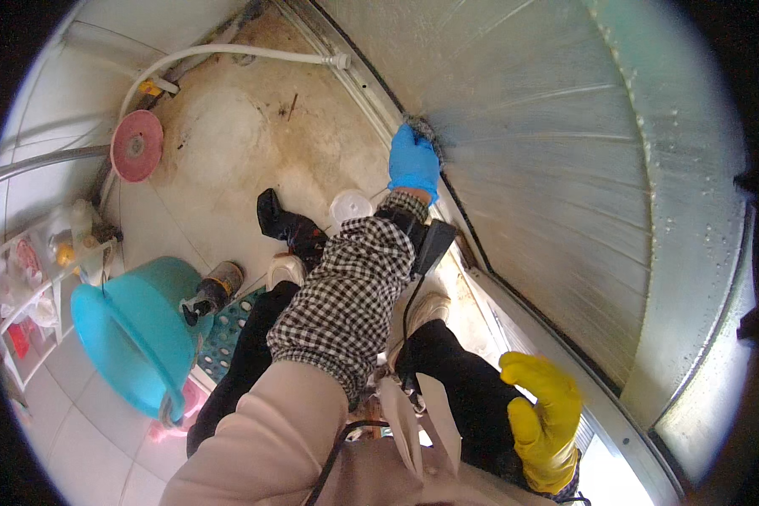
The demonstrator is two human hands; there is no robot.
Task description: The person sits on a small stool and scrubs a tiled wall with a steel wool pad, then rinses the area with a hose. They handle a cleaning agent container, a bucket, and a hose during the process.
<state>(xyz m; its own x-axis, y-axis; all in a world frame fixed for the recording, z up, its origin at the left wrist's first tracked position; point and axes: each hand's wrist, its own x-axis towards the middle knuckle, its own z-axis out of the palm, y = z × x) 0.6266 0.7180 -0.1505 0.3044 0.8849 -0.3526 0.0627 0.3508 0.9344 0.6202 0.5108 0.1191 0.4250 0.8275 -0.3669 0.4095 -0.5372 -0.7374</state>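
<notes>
My left hand [413, 161], in a blue rubber glove, holds a grey mesh scouring pad [425, 129] against the lower edge of a streaked, wet glass panel [531, 164], by its black seal and metal frame. A checked sleeve cover and a black strapped device sit on that forearm. My right hand [544, 417], in a yellow rubber glove, is at the lower right beside my knee, its fingers curved apart with nothing seen between them. A round whitish plastic lid or tub [351, 207] lies on the stained floor [228, 126] near my left wrist.
On the left are a turquoise basin [133, 335], a dark pump bottle [215, 291], a perforated green mat [228, 335] and a white shelf rack [31, 303]. A pink round dish [137, 146] and a white hose [228, 49] are farther back. Black cloth or plastic [284, 221] lies by my shoe.
</notes>
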